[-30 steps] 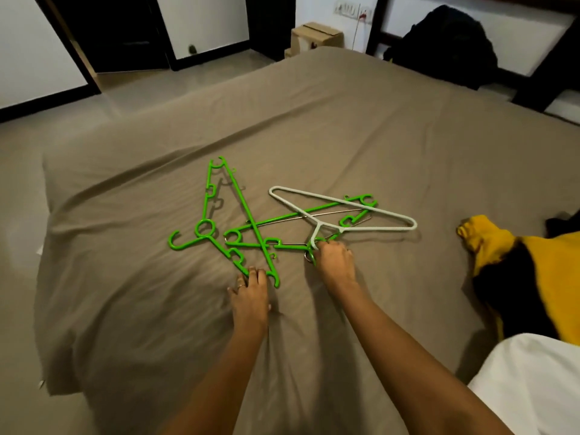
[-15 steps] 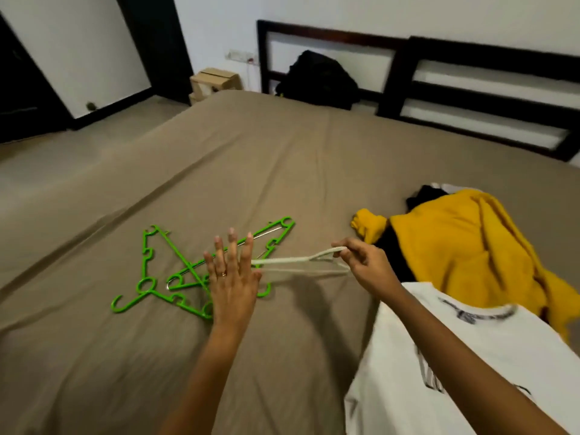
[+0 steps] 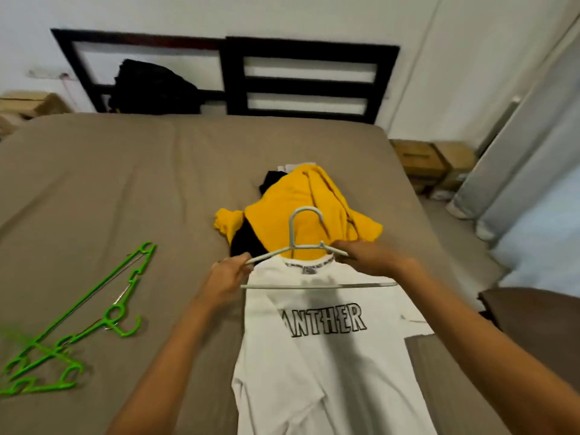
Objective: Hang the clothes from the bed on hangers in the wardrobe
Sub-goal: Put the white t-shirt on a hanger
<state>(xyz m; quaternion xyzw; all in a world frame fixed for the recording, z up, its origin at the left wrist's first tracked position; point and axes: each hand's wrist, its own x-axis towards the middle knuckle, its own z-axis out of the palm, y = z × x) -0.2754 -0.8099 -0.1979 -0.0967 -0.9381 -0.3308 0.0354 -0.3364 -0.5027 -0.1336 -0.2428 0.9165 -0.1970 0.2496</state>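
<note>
Holding the white hanger [image 3: 314, 286] two-handed, hovering just over the collar end of the white T-shirt [image 3: 329, 372] lying print-up on the bed [image 3: 125, 183]. Pinching the left shoulder tip with the left hand [image 3: 229, 277]; wrapping the right hand [image 3: 373, 259] over the right shoulder arm, grip there looking closed on the plastic though motion-blurred. Not yet feeding anything into the neck opening.

Risks, judging from here:
- Forcing a shoulder arm through the collar and stretching or snagging the neckband, given the bar spanning wider than the opening. Tilting one end in first probably avoiding that.
- Catching only the top fabric layer, ending with the shirt sliding off on lifting.
- Dragging the hook into the yellow garment [image 3: 301, 196] sitting right behind the collar, over a black garment [image 3: 248, 243], and pulling the pile along.
- Lifting with the shirt off-centre, tipping the hanger on the way to the wardrobe (not in view).

Orientation: hook pointing away from the body, toward the headboard [image 3: 310, 84]; long axis, the bottom bar, running left-right, square across the shirt. Shirt's own long axis running near-to-far, collar far, hem near, so hanger sitting perpendicular and roughly centred on the collar. Leaving the green hangers [image 3: 124, 334] untouched, well apart on the left of the bed.
</note>
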